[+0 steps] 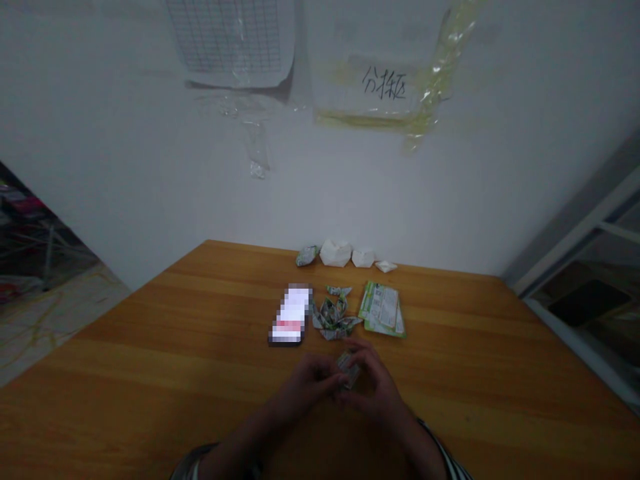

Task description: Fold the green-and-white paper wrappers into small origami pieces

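Near the front of the wooden table, my left hand (pixel 316 381) pinches a small folded piece of printed paper (pixel 349 371). My right hand (pixel 374 381) grips the same piece from the other side, its fingers curved over the edge. Just beyond my hands lie several folded printed-paper pieces (pixel 333 317), grouped in a loose cluster. To their right is a small stack of flat green-and-white printed sheets (pixel 384 309). Left of the cluster rests a phone (pixel 291 316) with a lit, pixelated screen. The paper's lower part is hidden by my fingers.
Along the table's back edge stand a folded printed piece (pixel 307 256), white folded-paper shapes (pixel 335 253) and a small white one (pixel 386 266). The wall behind bears a taped handwritten sign (pixel 385 83) and a grid sheet (pixel 235 40). A metal-framed shelf (pixel 595 240) stands right of the table (pixel 165 320).
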Demonstrator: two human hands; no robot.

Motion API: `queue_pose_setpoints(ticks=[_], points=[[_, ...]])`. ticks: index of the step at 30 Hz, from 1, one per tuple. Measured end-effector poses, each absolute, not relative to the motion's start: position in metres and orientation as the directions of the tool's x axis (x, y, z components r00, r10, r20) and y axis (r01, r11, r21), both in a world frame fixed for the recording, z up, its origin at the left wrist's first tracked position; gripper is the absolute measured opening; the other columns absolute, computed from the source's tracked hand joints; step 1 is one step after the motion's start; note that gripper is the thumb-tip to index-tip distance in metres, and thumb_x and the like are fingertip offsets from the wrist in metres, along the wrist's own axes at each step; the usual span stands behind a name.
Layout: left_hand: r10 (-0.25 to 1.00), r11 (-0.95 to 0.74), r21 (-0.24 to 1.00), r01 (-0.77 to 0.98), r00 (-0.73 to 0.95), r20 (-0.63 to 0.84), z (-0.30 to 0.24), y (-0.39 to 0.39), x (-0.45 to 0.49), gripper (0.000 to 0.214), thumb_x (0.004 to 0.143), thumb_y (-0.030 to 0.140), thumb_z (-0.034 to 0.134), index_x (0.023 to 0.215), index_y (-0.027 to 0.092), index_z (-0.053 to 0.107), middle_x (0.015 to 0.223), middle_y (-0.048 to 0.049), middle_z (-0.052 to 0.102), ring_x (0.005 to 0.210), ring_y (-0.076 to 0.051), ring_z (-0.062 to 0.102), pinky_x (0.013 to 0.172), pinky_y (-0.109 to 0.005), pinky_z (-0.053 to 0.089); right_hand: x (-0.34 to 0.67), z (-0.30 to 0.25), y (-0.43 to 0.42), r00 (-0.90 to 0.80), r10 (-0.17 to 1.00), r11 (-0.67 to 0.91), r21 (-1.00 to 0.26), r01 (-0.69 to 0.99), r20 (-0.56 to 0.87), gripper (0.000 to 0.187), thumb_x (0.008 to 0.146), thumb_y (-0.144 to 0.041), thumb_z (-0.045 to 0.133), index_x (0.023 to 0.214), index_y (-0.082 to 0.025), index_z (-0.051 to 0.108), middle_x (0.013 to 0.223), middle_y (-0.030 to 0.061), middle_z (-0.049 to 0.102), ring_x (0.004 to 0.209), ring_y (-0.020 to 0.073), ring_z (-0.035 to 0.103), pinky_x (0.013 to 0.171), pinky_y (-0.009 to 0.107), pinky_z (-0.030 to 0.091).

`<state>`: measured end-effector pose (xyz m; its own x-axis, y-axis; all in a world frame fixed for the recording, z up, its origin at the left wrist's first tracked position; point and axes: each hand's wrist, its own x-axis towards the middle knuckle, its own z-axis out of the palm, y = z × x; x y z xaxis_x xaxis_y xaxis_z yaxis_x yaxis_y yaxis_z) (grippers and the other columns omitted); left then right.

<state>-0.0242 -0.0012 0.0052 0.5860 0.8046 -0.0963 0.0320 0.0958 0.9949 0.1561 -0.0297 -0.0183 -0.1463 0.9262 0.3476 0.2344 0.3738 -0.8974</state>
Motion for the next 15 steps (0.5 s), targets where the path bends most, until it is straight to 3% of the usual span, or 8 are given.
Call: queue_pose_setpoints(ticks=[6, 9, 12, 15], points=[[0.802, 0.162, 0.985, -0.053, 0.589, -0.1, 0.0029, -0.001, -0.0245, 0.027, 0.078, 0.036, 0.067, 0.068, 0.011, 0.069, 0.056, -0.0013, 0.066, 0.048, -0.011, 0.058, 0.05, -0.019, 0.043, 0.1575, -0.0134, -0.029, -0.137, 0.923, 0.383, -0.89, 0.247, 0.359, 0.008, 0.071, -0.023, 0.072, 0.076, -0.021, 0.066, 0.127, 0.0113, 0.057, 0.117, 0.0276, 0.052, 0.097, 0.042, 0.041], [0.822, 0.166, 0.979, -0.122, 0.566, -0.069, -0.001, 0.001, -0.0248, 0.027, 0.079, 0.031, 0.066, 0.101, 0.016, 0.067, 0.063, -0.0001, 0.069, 0.052, -0.012, 0.062, 0.053, -0.021, 0.047, 0.1579, -0.0134, -0.0279, -0.094, 0.922, 0.387, -0.895, 0.222, 0.375, 0.006, 0.076, -0.024, 0.069, 0.071, -0.021, 0.069, 0.126, 0.0105, 0.059, 0.114, 0.0275, 0.055, 0.096, 0.044, 0.041], [0.84, 0.059, 0.994, -0.093, 0.542, 0.001, -0.002, 0.0036, -0.0247, 0.044, 0.081, 0.025, 0.065, 0.124, 0.022, 0.057, 0.087, -0.0041, 0.075, 0.074, -0.017, 0.068, 0.068, -0.026, 0.052, 0.1572, -0.0158, -0.0275, -0.016, 0.911, 0.407, -0.892, 0.196, 0.412, 0.009, 0.077, -0.026, 0.068, 0.07, -0.021, 0.068, 0.121, 0.0102, 0.061, 0.111, 0.0269, 0.056, 0.094, 0.041, 0.043], [0.854, -0.049, 0.999, -0.024, 0.517, 0.054, 0.0004, 0.0045, -0.0237, 0.034, 0.081, 0.023, 0.063, 0.115, 0.023, 0.065, 0.113, -0.0048, 0.07, 0.101, -0.022, 0.064, 0.09, -0.033, 0.047, 0.1543, -0.0179, -0.0291, 0.053, 0.903, 0.408, -0.89, 0.202, 0.426, 0.011, 0.079, -0.025, 0.066, 0.069, -0.021, 0.066, 0.107, 0.009, 0.062, 0.102, 0.024, 0.058, 0.086, 0.035, 0.046]])
